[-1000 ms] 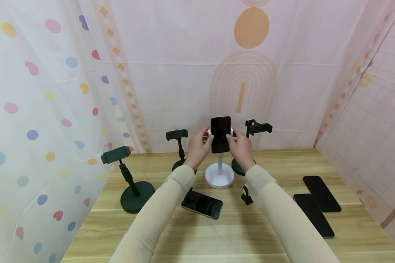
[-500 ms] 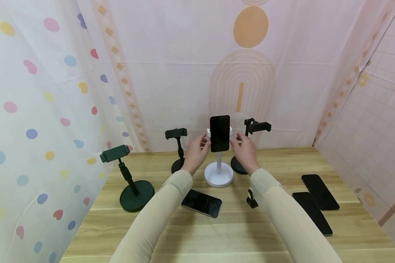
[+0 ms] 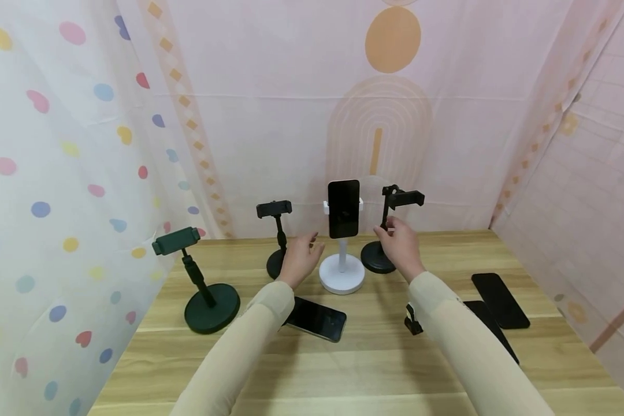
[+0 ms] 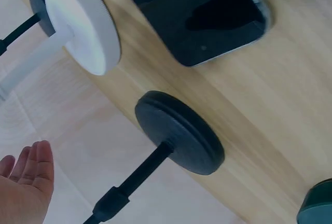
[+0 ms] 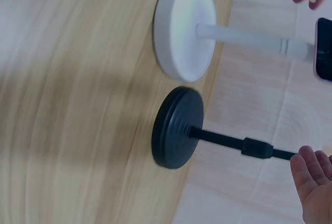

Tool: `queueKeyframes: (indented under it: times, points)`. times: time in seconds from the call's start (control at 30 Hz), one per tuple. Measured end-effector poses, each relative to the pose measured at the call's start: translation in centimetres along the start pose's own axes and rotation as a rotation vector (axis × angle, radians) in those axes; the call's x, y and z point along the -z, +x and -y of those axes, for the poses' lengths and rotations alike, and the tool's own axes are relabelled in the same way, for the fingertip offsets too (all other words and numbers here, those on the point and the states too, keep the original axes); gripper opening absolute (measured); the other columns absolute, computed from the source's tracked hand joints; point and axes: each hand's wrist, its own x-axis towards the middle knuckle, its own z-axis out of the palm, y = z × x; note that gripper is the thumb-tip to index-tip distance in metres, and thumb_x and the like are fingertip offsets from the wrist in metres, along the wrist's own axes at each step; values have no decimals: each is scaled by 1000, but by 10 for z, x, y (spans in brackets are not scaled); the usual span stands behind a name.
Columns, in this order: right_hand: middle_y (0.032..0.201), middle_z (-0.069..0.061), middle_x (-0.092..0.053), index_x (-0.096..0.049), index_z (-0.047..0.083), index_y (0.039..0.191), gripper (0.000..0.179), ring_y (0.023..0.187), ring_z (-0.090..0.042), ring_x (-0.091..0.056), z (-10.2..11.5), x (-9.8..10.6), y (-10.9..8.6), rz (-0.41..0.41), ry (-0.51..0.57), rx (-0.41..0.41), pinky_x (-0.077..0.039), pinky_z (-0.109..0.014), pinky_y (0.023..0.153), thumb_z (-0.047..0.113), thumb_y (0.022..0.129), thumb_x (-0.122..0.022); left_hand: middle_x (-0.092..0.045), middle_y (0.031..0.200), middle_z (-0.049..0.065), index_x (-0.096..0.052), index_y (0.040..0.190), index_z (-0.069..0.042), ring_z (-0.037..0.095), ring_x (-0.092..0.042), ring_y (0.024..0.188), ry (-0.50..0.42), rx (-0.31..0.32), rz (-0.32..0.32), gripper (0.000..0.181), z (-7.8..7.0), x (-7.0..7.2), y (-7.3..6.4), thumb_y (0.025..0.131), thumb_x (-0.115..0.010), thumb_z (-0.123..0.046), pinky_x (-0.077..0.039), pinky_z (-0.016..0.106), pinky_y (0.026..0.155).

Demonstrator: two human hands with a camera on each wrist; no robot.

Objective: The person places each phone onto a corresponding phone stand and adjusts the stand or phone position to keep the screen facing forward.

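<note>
As the left hand (image 3: 299, 258) and right hand (image 3: 401, 247) are drawing apart, relaxed and gripping nothing, the phone (image 3: 344, 208) is standing upright in the white stand (image 3: 341, 280), apparently staying put unaided, suggesting its mounting is holding.

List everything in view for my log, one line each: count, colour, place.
Table: one, light brown, beneath the stands
White stand: one, white, centre
Upright phone: one, black, in the white stand
Black stands: two, black, either side of the white stand
Green stand: one, dark green, far left
Lying phone: one, dark, before the white stand
Flat slabs: two, black, right side
Small object: one, mostly black, right of the lying phone
Curtains: count unclear, pale patterned, behind
Sleeves: two, cream, both arms
Hands: two, bare, near the black stands
</note>
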Motion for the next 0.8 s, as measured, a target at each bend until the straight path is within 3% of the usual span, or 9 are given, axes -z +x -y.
queueKeyframes:
  times: [0.2,0.47,0.67,0.8]
  points:
    - [136,-26,-54,-44,-6,144,56,117,-38,-59,-13,11,0,8,-33,-10,-50,-48,94,26,101,-59,-60,132,17,-57,136,0,32,-57,122,140,-10,43,42,8,0,-5,101,-60,-24,-47,46,99]
    - [139,-29,-50,-36,-9,147,66,121,-41,-55,-26,39,0,6,-68,-30,-47,-52,97,31,100,-60,-54,140,18,-57,138,-4,34,-53,127,336,4,199,44,11,1,-12,100,-61,-26,-45,50,100]
    - [141,-32,-44,-26,-10,150,78,125,-45,-50,-25,61,6,-46,-127,12,-44,-55,99,29,96,-66,-62,123,17,-62,129,-3,32,-61,111,607,-113,315,39,16,0,-18,97,-67,-25,-53,44,88]
    - [143,-33,-38,-17,-9,153,89,126,-48,-45,-20,73,14,-72,-214,88,-39,-59,101,27,93,-71,-63,115,17,-65,118,-2,32,-61,105,681,-156,346,33,19,-1,-22,95,-69,-25,-53,45,86]
